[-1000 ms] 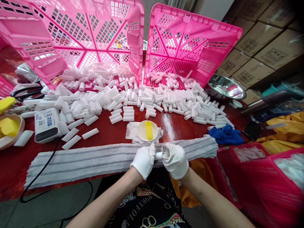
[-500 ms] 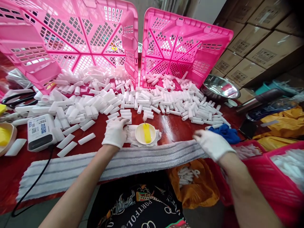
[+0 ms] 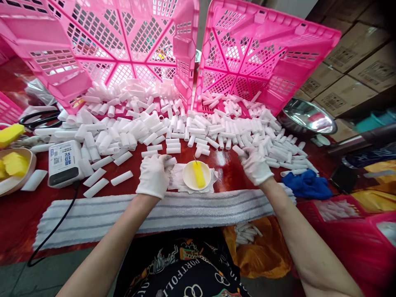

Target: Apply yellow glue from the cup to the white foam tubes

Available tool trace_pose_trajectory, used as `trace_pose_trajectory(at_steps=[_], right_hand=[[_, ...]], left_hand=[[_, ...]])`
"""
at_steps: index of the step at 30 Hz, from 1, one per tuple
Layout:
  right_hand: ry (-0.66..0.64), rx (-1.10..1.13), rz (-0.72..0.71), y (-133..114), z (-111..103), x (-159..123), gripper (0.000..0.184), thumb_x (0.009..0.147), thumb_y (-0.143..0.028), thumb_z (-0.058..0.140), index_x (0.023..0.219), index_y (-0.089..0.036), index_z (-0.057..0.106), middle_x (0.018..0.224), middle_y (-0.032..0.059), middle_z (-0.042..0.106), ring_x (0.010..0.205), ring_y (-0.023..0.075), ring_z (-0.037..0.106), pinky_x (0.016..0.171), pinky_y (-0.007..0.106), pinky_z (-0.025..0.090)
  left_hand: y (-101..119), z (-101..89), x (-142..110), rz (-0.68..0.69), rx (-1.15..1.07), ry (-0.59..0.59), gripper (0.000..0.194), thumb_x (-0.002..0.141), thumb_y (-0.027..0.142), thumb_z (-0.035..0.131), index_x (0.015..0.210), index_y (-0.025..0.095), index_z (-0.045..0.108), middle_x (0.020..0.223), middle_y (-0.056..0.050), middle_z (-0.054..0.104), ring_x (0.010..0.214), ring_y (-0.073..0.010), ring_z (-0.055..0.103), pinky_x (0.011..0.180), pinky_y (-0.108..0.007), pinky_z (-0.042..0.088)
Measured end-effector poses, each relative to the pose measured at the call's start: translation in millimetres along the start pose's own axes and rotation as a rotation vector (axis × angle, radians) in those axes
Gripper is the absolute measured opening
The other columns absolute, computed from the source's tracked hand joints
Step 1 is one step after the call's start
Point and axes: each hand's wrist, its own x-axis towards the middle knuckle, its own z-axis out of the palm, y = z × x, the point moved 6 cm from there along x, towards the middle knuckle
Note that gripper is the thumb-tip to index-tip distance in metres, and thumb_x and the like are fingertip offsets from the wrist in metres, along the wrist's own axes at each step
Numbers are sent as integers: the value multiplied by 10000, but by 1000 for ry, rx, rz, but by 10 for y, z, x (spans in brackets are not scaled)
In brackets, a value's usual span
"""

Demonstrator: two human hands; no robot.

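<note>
My left hand [image 3: 154, 175], in a white glove, is closed at the fingertips on a short white tube [image 3: 171, 161], just left of a small dish. My right hand [image 3: 256, 166], also gloved, pinches another white tube [image 3: 238, 150] at the front of the pile. Between my hands stands the shallow white dish [image 3: 187, 178] on a folded white cloth [image 3: 177, 175]. A yellow sponge strip [image 3: 199, 175] lies in the dish, with a thin needle-like piece beside it.
Many white tubes [image 3: 145, 126] spill from two tipped pink baskets [image 3: 247, 70] across the red table. A striped towel [image 3: 154, 216] lines the front edge. Left are a white corded device [image 3: 64, 163] and a bowl of yellow sponges [image 3: 31, 163]; right, a blue cloth [image 3: 306, 183] and a metal bowl [image 3: 305, 115].
My right hand has moved from the towel's right end forward and left to the pile, and has taken hold of a tube. My left hand has picked up a tube beside the dish.
</note>
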Motion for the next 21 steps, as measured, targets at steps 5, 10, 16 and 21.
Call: trace_pose_trajectory(at_steps=[5,10,16,21], right_hand=[[-338,500,26,-645,332,-386,344,797,-423,536,1064,-207,552,1003,53,647,834,154,628,713,249,512],[-438,459,83,-820,642,-332,283,767,-411,577,930,-181,574,858,29,667,709,131,624,624,230,498],[-343,473,-52,-624,799,-343,251,756,-404,599,872,-183,616,865,44,664,800,158,629,718,264,500],[-312,299,-186,-618,754,-438,252,766,-366,606,972,-230,653,873,41,662,821,171,619,772,293,490]], left_hand=[[55,-79,-68,-36,-303,29,391,839,443,435,1076,178,597,947,-78,628,894,-237,548,822,-345,410],[97,123,-86,-50,-482,-119,339,820,438,476,1022,207,622,944,-48,658,865,-210,560,803,-321,427],[59,358,-132,-234,-851,-235,398,778,449,529,1090,203,535,923,-37,643,786,-159,587,718,-275,464],[41,406,-165,-307,-857,-234,495,740,378,573,1192,219,450,833,-6,623,727,-146,589,679,-261,472]])
